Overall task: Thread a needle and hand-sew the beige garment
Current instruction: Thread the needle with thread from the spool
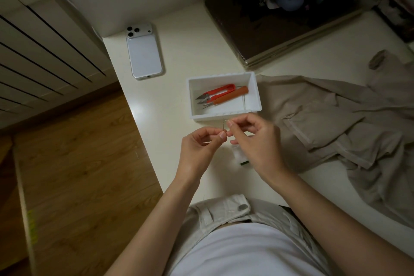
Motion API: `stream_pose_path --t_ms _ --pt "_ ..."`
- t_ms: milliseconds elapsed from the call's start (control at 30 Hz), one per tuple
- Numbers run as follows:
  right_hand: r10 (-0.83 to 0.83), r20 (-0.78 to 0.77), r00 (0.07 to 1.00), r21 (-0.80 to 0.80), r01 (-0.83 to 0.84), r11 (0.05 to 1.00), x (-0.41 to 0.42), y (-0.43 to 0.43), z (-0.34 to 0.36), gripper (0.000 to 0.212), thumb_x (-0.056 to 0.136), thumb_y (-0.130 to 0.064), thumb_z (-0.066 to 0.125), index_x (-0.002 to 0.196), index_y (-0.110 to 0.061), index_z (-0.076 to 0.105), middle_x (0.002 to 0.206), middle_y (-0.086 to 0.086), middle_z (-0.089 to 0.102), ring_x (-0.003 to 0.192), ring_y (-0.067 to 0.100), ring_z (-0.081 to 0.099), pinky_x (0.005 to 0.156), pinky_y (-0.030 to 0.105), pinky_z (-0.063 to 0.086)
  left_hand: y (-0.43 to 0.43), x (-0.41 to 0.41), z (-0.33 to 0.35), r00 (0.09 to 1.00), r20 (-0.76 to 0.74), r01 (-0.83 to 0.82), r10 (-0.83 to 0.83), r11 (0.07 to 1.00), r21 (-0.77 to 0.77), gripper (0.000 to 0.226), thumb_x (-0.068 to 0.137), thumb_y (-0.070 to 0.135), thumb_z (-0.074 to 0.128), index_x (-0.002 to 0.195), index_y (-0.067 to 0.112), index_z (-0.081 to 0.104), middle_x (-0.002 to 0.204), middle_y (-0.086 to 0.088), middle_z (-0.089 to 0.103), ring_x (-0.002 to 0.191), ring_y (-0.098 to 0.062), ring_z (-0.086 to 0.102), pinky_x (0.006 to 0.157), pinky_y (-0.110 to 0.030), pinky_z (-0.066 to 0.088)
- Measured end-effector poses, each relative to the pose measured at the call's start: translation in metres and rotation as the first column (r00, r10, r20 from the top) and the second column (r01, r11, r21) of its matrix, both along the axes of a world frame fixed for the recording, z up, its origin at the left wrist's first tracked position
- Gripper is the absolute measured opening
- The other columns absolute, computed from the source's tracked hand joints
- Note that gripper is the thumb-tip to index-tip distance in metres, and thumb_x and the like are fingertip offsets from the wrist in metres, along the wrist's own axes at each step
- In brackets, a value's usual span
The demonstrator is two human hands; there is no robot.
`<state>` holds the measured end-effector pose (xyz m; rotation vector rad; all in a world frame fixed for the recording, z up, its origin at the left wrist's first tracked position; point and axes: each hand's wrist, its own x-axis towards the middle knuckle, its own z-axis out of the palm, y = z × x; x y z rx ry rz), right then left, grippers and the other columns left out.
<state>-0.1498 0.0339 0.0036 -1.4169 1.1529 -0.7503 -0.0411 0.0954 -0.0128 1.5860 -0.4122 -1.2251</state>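
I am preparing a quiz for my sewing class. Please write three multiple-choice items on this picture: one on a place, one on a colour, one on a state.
1. Where do the red thread snips lie? A. in the white tray B. in a jar C. on a chair
2. What colour is the handle of the seam ripper? A. blue B. orange C. green
3. What is the left hand doing? A. lying flat B. holding a cup C. pinching the needle
Answers: A, the snips rest inside the tray; B, the handle is orange; C, its fingertips grip the needle, the right hand pinching the thread end.
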Motion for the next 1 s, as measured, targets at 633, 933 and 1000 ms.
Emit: stream_pose_path --t_ms 633,933,1000 --pt "0.006 -0.024 1.000 -0.028 -0.007 1.000 -0.0002 -0.0001 -0.0034 0.014 0.084 -0.005 0.069 0.078 -0.017 0.067 0.072 -0.005 0.067 0.072 0.018 0.068 0.060 0.036 0.060 -0.0005 0.0009 -0.0010 0.999 0.045 0.030 -0.030 0.999 -0.016 0.008 0.081 0.008 0.071 0.077 0.015 0.070 0.065 0.010 0.069 0.071 -0.007 0.062 0.075 -0.020 0.051" --pt "0.000 -0.035 0.999 -0.017 -0.001 1.000 -0.0001 0.0006 -0.0034 0.009 0.084 -0.004 0.069 0.078 -0.011 0.068 0.072 -0.003 0.067 0.071 0.017 0.068 0.059 0.035 0.059 0.0003 0.0015 -0.0018 0.993 0.107 0.061 -0.058 0.998 -0.029 0.009 0.081 0.009 0.072 0.076 0.017 0.071 0.068 0.007 0.069 0.074 -0.011 0.064 0.084 -0.035 0.051" --pt "0.001 -0.035 0.999 -0.018 -0.002 1.000 -0.0001 0.0005 -0.0034 0.007 0.084 -0.004 0.069 0.079 -0.009 0.069 0.072 -0.002 0.068 0.071 0.017 0.068 0.059 0.033 0.059 0.0002 0.0019 -0.0019 0.990 0.128 0.068 -0.064 0.997 -0.032 0.009 0.081 0.010 0.073 0.076 0.017 0.071 0.070 0.006 0.070 0.076 -0.014 0.064 0.087 -0.040 0.051"
